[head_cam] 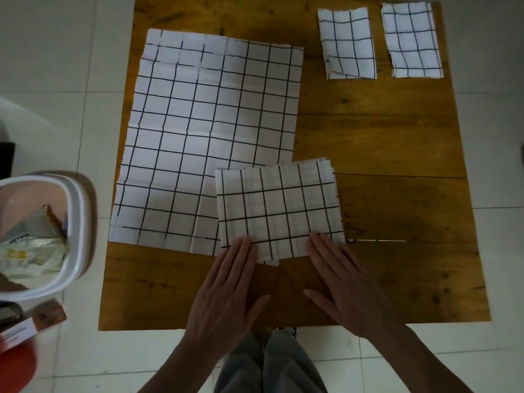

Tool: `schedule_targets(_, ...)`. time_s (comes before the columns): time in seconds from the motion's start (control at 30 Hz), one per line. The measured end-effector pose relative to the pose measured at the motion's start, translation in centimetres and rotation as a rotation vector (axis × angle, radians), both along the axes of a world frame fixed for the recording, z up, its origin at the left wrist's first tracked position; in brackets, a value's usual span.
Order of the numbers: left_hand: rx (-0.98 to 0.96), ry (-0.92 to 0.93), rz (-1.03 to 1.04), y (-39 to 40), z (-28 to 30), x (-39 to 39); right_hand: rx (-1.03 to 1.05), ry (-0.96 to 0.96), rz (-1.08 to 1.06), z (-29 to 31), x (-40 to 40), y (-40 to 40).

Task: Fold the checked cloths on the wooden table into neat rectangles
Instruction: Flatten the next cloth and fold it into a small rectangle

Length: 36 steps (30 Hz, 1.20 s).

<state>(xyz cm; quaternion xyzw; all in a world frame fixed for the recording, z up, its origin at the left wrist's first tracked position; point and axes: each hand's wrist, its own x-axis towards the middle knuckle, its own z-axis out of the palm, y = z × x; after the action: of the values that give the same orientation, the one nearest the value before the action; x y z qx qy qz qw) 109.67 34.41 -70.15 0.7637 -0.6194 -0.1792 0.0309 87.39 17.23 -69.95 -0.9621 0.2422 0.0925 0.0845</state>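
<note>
- Table: wooden, knotty grain, on pale floor tiles.
- Folded cloth lower centre, white with black grid, overlapping flat unfolded cloth centre-left.
- Two folded rectangles upper right.
- Left hand, right hand: fingers straight, together, pressing folded cloth's near edge.
- White tub left edge.
</note>
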Motion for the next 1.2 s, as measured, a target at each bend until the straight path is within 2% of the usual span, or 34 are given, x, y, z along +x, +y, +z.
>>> schedule_targets(0.3,-0.027,-0.077,-0.013,1.5,-0.1,2.0,-0.012,-0.035,-0.160,-0.2,-2.2,-0.9)
schedule_targets(0.57,-0.045,-0.054,0.010,1.5,0.2,1.8,-0.005,-0.082,-0.183,-0.2,-2.0,-0.5)
schedule_targets(0.77,-0.084,-0.037,0.062,0.9,0.4,1.3,-0.048,-0.184,-0.310,1.0,0.0,0.1)
schedule_targets(0.97,-0.121,-0.004,0.130,-0.5,0.8,-0.2,0.078,-0.326,-0.636,1.9,2.5,-0.3)
schedule_targets(1.1,-0.155,0.012,0.076,-2.0,0.6,-1.6,0.216,-0.369,-0.900,3.2,3.5,-1.0)
schedule_targets(1.2,-0.137,0.007,0.028,-2.7,0.1,-2.3,0.286,-0.345,-0.990,3.4,3.6,-1.2)
